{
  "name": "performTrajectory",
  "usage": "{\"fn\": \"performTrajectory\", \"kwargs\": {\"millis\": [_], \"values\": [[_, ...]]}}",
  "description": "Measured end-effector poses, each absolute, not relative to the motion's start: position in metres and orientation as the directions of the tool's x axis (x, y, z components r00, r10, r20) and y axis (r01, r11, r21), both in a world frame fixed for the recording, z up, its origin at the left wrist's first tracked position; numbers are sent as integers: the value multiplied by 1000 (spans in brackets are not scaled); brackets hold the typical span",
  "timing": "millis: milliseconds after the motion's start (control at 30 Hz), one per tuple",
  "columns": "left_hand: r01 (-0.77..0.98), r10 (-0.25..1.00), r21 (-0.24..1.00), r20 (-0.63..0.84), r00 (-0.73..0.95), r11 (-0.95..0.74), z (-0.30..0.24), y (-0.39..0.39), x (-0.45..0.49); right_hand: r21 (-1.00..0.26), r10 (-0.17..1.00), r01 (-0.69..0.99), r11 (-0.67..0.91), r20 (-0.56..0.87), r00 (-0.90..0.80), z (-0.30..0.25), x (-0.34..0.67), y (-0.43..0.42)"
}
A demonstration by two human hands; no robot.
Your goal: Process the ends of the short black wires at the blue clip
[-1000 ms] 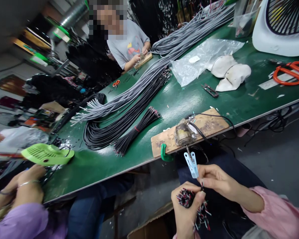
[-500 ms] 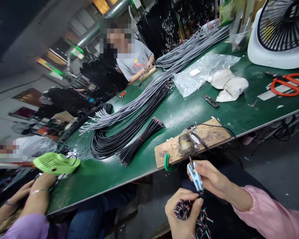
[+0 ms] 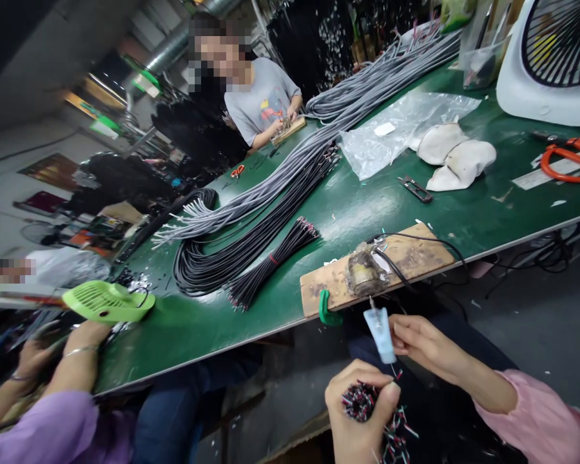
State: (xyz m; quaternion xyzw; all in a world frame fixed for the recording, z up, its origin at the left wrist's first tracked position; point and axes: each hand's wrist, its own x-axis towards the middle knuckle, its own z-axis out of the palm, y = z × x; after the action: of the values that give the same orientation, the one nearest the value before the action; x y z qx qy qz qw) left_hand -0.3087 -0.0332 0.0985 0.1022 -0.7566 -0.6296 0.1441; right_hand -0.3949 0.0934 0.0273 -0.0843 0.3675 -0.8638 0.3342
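Below the table edge, my left hand [image 3: 355,415] is closed round a bundle of short red, black and white wires [image 3: 367,406], their stripped ends pointing up. My right hand [image 3: 423,345] pinches a light blue clip-like tool [image 3: 381,330] with a metal tip, held just above the bundle. Right above it, on the table edge, lies a wooden board [image 3: 406,258] with a grimy solder pot [image 3: 365,274] and a black lead, fixed by a green clamp [image 3: 325,308].
The green table [image 3: 212,322] carries long grey and black cable bundles [image 3: 251,219], a plastic bag [image 3: 391,132], white gloves [image 3: 457,158], orange scissors [image 3: 568,158] and a white fan [image 3: 555,58]. A co-worker in purple sits at left by a green fan [image 3: 106,301]; another person works at the far end.
My right hand has tilted the blue tool upright and shifted it slightly right above the bundle. The view swayed a little; the left hand keeps its grip on the wires.
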Motion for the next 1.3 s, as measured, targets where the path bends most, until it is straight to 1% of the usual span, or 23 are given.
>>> {"fn": "performTrajectory", "kwargs": {"millis": [33,67,100,133,167,200,267,333,400,467,567,667,733,900,967,1033,1133,1167,1233,1300], "values": [[-2,-316,984,56,-947,178,92,-34,-304,-753,-637,477,-453,-101,-764,27,-393,97],[-65,-325,988,-15,-946,142,84,-34,-299,-805,-637,440,-398,-103,-764,28,-392,100],[-146,-368,987,-113,-923,63,76,-33,-294,-847,-635,399,-350,-99,-766,30,-390,102],[-212,-397,977,-202,-895,-18,68,-32,-290,-884,-642,352,-307,-81,-763,32,-389,103],[-257,-402,965,-258,-879,-58,61,-30,-286,-917,-654,292,-270,-48,-755,36,-387,104],[-288,-405,956,-283,-869,-50,55,-28,-284,-945,-669,219,-242,0,-743,40,-386,105],[-309,-382,951,-287,-879,-3,51,-25,-284,-977,-686,57,-205,102,-721,49,-385,106],[-279,-320,958,-247,-915,58,52,-23,-288,-986,-667,-62,-156,152,-729,56,-385,107],[-247,-281,965,-213,-936,90,55,-23,-292,-989,-618,-123,-81,146,-772,58,-385,109],[-276,-323,959,-242,-915,62,55,-24,-292,-990,-584,-144,-8,121,-803,57,-385,112],[-340,-361,941,-315,-878,5,50,-24,-286,-992,-582,-127,26,88,-809,51,-383,114],[-322,-421,946,-302,-855,-26,42,-22,-278,-998,-600,-69,-13,63,-798,46,-381,116],[-302,-441,951,-298,-847,-63,41,-21,-276,-997,-610,-55,-49,73,-789,45,-381,117],[-309,-396,929,-366,-842,-202,48,-17,-275,-985,-667,-103,-138,169,-726,47,-382,118],[-315,-380,919,-387,-840,-238,49,-18,-275,-983,-684,-97,-157,180,-707,46,-381,116],[-311,-368,918,-386,-846,-248,48,-20,-276,-983,-708,-12,-184,141,-692,43,-380,114],[-273,-335,941,-328,-884,-201,47,-26,-282,-944,-758,222,-245,43,-651,35,-378,110],[-252,-330,951,-300,-895,-181,47,-28,-285,-926,-763,273,-262,25,-646,33,-378,109],[-213,-333,964,-256,-908,-159,50,-31,-289,-908,-748,304,-289,16,-663,32,-377,107],[-191,-346,968,-238,-908,-163,55,-31,-292,-911,-713,276,-306,27,-701,33,-377,107]]}}
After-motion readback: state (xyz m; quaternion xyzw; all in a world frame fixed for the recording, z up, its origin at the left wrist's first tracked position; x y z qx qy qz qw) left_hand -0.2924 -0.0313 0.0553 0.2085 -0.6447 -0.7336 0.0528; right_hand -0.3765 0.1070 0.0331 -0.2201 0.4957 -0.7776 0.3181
